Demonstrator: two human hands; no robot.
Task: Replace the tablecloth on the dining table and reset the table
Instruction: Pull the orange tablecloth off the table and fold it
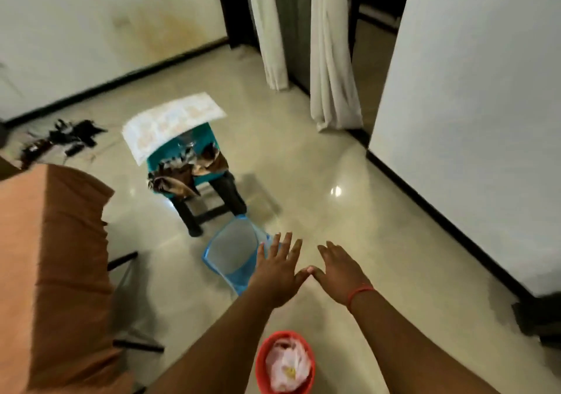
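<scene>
An orange cloth drapes over the table at the left edge of the head view. My left hand and my right hand are stretched out side by side over the floor, palms down, fingers spread, thumbs touching, holding nothing. My right wrist wears a red band. A teal stool stands ahead with a brown patterned cloth bunched on its seat and a white patterned mat lying across its top. The picture is blurred.
A blue basket lies on the glossy floor just left of my left hand. A red bucket with a pale plastic bag stands below my arms. Dark clutter lies by the left wall. White curtains hang ahead.
</scene>
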